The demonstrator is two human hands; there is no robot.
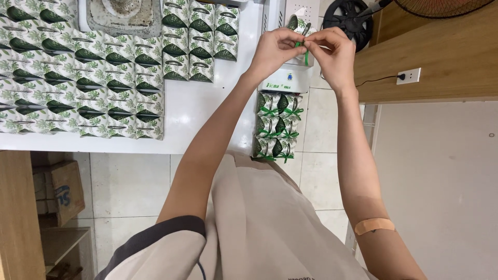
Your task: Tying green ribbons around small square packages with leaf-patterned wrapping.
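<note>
My left hand [274,51] and my right hand [333,54] are raised together, fingertips pinching a green ribbon [305,56] on a small white box with green leaf print [296,23]. The box is mostly hidden behind my fingers. Below my hands, several finished leaf-print boxes tied with green bows [277,126] stand in a stack of rows. Many untied leaf-print boxes [83,83] lie in rows on the white table [202,111] to the left.
A white machine [287,80] sits under my hands. A grey stone-like tray [124,15] is at the top. A fan [348,15], a wooden wall panel with a socket [408,76], and cardboard boxes [62,189] on a shelf lie around.
</note>
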